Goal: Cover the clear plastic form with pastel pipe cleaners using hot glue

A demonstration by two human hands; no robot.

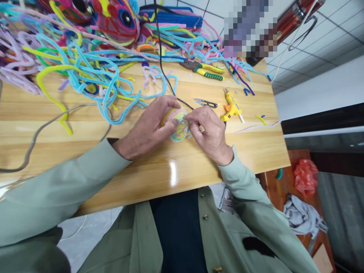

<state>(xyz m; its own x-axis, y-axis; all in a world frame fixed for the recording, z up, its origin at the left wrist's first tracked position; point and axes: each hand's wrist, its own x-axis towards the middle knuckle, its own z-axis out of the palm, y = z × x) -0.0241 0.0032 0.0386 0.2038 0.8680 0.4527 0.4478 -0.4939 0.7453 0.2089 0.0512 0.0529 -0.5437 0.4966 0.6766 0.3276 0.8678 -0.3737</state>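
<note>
Near the middle of the table, my left hand (155, 127) is wrapped around a small round craft piece (181, 131) with a clear centre and rings of yellow, pink and light blue pipe cleaner. The thumb lies across its face. My right hand (209, 131) touches the piece's right edge, with thumb and index finger brought together there; whether a strand is pinched between them is too small to make out. Just beyond the hands lie small thread snips (206, 102) with dark handles. A yellow hot glue gun (231, 108) rests to the right of my right hand.
Tangled light blue pipe cleaners (108, 83) cover the back left, beside a colourful decorated ball (116, 22). Green-and-yellow pliers (203, 70) lie behind the snips. A black cord (160, 49) runs down toward my hands. A red thermos (294, 22) lies at the back right.
</note>
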